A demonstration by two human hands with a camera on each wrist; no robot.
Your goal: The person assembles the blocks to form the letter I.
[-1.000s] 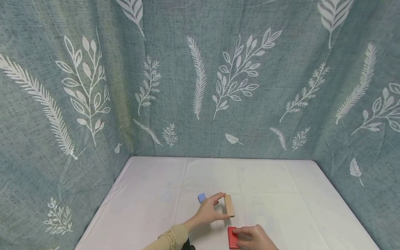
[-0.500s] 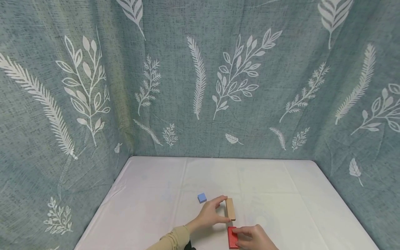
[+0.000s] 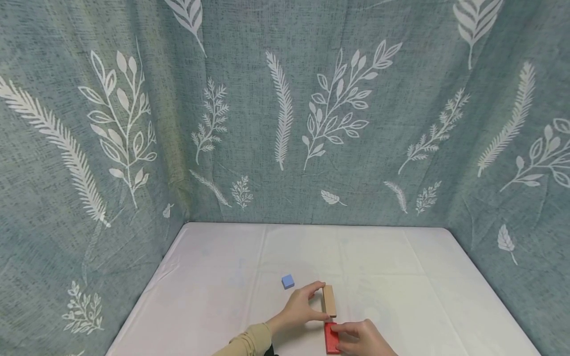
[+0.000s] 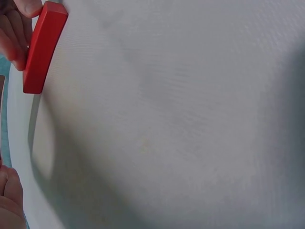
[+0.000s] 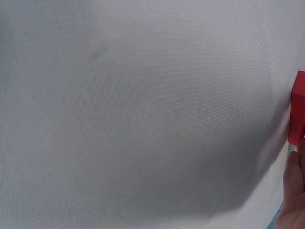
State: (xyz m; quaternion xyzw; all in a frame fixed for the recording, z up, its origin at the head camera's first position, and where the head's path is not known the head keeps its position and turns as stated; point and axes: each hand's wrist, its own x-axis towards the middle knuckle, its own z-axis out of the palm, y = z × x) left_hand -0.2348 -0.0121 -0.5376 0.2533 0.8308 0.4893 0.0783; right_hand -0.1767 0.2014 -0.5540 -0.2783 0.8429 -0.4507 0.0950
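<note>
In the head view my left hand holds a slim natural wood block by its two ends, thumb at the near end and fingertips at the far end. Just below it lies a red rectangular block; my right hand grips it from the right side. The wood block's near end is right at the red block's far end, in line with it. The left wrist view shows the red block against the other hand's fingers. Only part of the red block enters the right wrist view.
A small blue cube sits beyond my left hand, to the left of the wood block. White cloth covers the table. Blue-green curtains with white leaf prints stand behind the table and along both sides.
My left hand has brought the wood block toward me and slightly right, narrowing the gap to the red block. My right hand, the red block and the blue cube have stayed put.
</note>
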